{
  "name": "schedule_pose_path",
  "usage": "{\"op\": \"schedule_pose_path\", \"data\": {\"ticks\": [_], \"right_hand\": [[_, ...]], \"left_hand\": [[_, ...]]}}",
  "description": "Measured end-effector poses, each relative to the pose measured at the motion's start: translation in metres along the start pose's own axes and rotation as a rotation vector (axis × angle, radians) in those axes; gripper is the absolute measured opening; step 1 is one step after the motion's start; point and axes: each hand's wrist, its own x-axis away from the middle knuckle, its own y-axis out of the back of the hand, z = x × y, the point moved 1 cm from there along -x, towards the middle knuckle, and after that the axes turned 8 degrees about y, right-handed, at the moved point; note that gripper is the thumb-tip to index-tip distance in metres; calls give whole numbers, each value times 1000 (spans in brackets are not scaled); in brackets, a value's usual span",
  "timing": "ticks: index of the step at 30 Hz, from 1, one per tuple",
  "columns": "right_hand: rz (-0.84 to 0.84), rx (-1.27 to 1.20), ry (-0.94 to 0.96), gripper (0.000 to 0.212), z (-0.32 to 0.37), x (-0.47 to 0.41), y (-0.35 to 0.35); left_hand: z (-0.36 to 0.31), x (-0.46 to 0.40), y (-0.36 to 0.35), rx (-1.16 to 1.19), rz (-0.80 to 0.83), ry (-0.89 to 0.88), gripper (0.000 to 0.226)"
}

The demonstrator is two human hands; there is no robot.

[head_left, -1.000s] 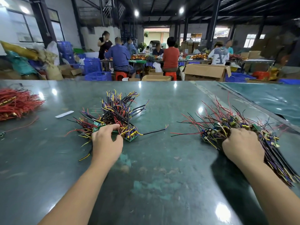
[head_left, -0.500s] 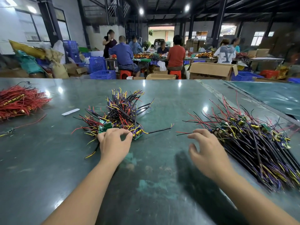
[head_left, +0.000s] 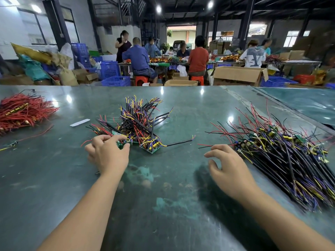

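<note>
A small heap of green circuit boards with black, red, yellow and purple wires (head_left: 139,124) lies mid-table. My left hand (head_left: 108,153) is at its near edge, thumb and fingers pinching a small green board (head_left: 120,144). A larger, flatter pile of the same wired boards (head_left: 282,158) stretches along the right. My right hand (head_left: 230,167) hovers over the table just left of that pile, fingers spread and loosely bent, holding nothing.
A bundle of red wires (head_left: 21,111) sits at the far left, with a white strip (head_left: 79,122) and a stray red wire (head_left: 36,134) nearby. The dark green table (head_left: 163,205) has worn patches. Beyond it people sit at benches among cardboard boxes (head_left: 239,74) and blue crates (head_left: 116,80).
My right hand left the right pile, where it pressed a second ago, and moved left to hover empty. My left hand stayed at the middle heap and now pinches one board.
</note>
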Motion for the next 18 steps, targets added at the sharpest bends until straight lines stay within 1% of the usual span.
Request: {"op": "schedule_pose_path", "data": {"ticks": [3,5,7,8,10,12,13,15,16,18], "right_hand": [[2,-4,3,20,1,1,1],[-11,-21,17,20,2,0,2],[-11,-105,24,19,7,-1,2],[1,-195,3,18,10,-1,1],[64,-464,-93,18,17,0,0],[145,-817,-199,16,24,1,-1],[184,-1004,-238,16,27,1,-1],[228,-1289,-291,26,31,2,0],[228,-1364,-305,26,32,2,1],[180,-1435,-362,23,33,0,0]], "left_hand": [[-2,-1,4,90,16,-57,17],[-11,6,12,248,-1,-162,17],[-24,22,24,415,-27,-324,16],[-31,32,29,475,-34,-425,17],[-42,53,35,571,11,-634,18],[-49,70,35,621,106,-806,18],[-50,77,34,626,158,-862,19],[-51,86,30,612,242,-910,24],[-51,88,29,603,277,-914,26],[-52,90,26,589,350,-935,30]]}}
